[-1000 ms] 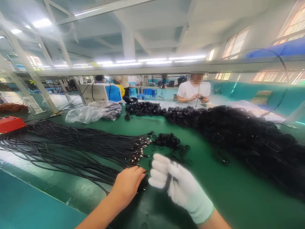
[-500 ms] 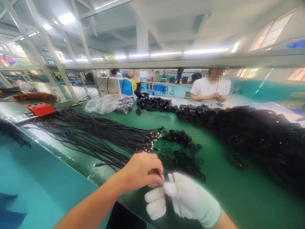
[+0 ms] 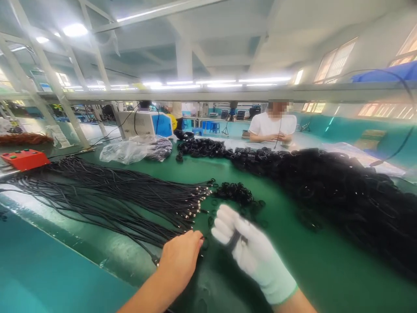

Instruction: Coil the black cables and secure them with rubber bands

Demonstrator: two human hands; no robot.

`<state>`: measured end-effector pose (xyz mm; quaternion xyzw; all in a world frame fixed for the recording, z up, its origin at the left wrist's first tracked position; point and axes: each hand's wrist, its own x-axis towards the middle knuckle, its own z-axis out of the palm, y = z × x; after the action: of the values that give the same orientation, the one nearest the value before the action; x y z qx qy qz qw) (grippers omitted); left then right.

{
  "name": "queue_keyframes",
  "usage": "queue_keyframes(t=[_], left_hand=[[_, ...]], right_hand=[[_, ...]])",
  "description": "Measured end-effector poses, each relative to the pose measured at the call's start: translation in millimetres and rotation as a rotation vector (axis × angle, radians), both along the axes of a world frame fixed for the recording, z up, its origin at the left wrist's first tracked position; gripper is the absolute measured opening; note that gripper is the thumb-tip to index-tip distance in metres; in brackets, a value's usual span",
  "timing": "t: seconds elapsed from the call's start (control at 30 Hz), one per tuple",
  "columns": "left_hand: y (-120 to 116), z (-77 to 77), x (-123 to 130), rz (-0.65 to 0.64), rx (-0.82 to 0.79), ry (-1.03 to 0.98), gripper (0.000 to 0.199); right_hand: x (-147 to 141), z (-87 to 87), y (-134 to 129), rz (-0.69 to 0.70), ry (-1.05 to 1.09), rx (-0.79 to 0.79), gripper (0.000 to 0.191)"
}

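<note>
My bare left hand (image 3: pixel 182 256) is over the near ends of the loose black cables (image 3: pixel 130 191), its fingers curled together. What they grip, if anything, is hidden behind the hand. My right hand (image 3: pixel 249 250), in a white glove, is turned palm inward with its fingers bent around a short dark length of black cable (image 3: pixel 234 240). A small light tip shows beside the thumb. The two hands are apart. Just beyond the glove is a small heap of black rings (image 3: pixel 236 192), partly covered by it.
A big mound of coiled black cables (image 3: pixel 342 187) runs along the right and back of the green table (image 3: pixel 182 167). A red control box (image 3: pixel 24 159) sits far left. Behind are a plastic bag (image 3: pixel 130 149), a white-blue machine (image 3: pixel 146 124) and a seated person (image 3: pixel 273 126).
My hands were together around the black cable; now they have parted. The left moved down toward the cable ends, and the right tilted up with the cable. The view swung slightly right.
</note>
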<state>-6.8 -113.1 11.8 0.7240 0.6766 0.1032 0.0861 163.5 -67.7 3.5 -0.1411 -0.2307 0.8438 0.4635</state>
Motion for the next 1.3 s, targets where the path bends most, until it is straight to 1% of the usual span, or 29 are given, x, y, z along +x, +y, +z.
queue_keyframes(t=[0.07,0.17,0.23,0.3,0.33,0.4,0.47,0.5,0.57,0.63,0.7,0.77,0.8,0.87,0.9,0.97,1.03,1.1,1.13,1.2,1.3], left_hand=[[-8.3,-0.7,13.1,-0.014,0.035,0.101,0.026],[-17.3,-5.0,29.0,-0.103,0.141,0.145,0.024],[-18.2,-7.4,32.2,-0.186,0.239,0.141,0.021],[-13.3,-5.1,27.9,-0.301,0.357,0.155,0.019],[-8.5,-1.1,23.4,-0.377,0.413,0.174,0.018],[4.5,11.8,11.9,-0.559,0.489,0.215,0.016],[19.9,27.0,0.6,-0.728,0.493,0.207,0.02],[27.3,33.3,-3.8,-0.783,0.473,0.174,0.022],[39.1,40.8,-9.0,-0.829,0.412,0.076,0.021],[45.5,42.0,-9.4,-0.835,0.351,-0.003,0.018],[46.3,41.4,-7.0,-0.857,0.337,-0.022,0.015],[43.8,43.5,-4.4,-0.871,0.363,0.017,0.014],[42.4,45.9,-3.6,-0.869,0.36,0.042,0.016],[41.3,51.3,-4.0,-0.841,0.26,0.027,0.019],[41.7,53.0,-4.9,-0.819,0.168,-0.035,0.018],[43.4,52.0,-7.1,-0.738,-0.036,-0.245,0.012],[44.0,44.3,-8.0,-0.602,-0.193,-0.488,0.007],[41.1,33.1,-6.4,-0.46,-0.279,-0.684,0.008],[38.3,27.8,-4.7,-0.404,-0.286,-0.754,0.008],[30.6,19.9,-0.6,-0.346,-0.233,-0.829,0.009],[19.7,12.4,3.5,-0.307,-0.083,-0.816,0.015]], right_hand=[[5.1,-1.9,4.8,-0.06,-0.044,-0.018,0.038],[6.6,-5.9,6.0,-0.088,-0.084,0.005,0.039],[4.3,-6.7,4.0,-0.09,-0.123,0.029,0.038],[0.9,-5.5,0.6,-0.08,-0.199,0.049,0.034],[-0.8,-4.5,-1.4,-0.051,-0.243,0.067,0.031],[-3.3,-3.1,-5.5,0.075,-0.29,0.129,0.021],[-4.2,-3.6,-9.1,0.223,-0.243,0.193,0.017],[-4.1,-4.9,-10.5,0.284,-0.199,0.207,0.018],[-3.2,-9.5,-12.2,0.362,-0.13,0.186,0.023],[-2.4,-15.2,-12.7,0.432,-0.113,0.151,0.031],[-2.4,-20.3,-12.5,0.484,-0.125,0.129,0.036],[-3.1,-23.1,-12.6,0.511,-0.124,0.098,0.035],[-3.5,-23.5,-13.0,0.523,-0.114,0.079,0.032],[-3.7,-22.1,-14.6,0.547,-0.082,0.044,0.031],[-3.5,-20.4,-15.7,0.554,-0.065,0.037,0.031],[-2.6,-16.3,-18.0,0.558,-0.033,0.047,0.028],[-2.0,-12.9,-19.6,0.552,-0.004,0.057,0.025],[-2.7,-11.7,-20.3,0.533,0.004,0.067,0.027],[-3.5,-11.7,-20.3,0.52,-0.007,0.071,0.029],[-5.3,-11.6,-19.7,0.491,-0.05,0.114,0.031],[-5.5,-6.9,-16.5,0.493,-0.151,0.259,0.032]])
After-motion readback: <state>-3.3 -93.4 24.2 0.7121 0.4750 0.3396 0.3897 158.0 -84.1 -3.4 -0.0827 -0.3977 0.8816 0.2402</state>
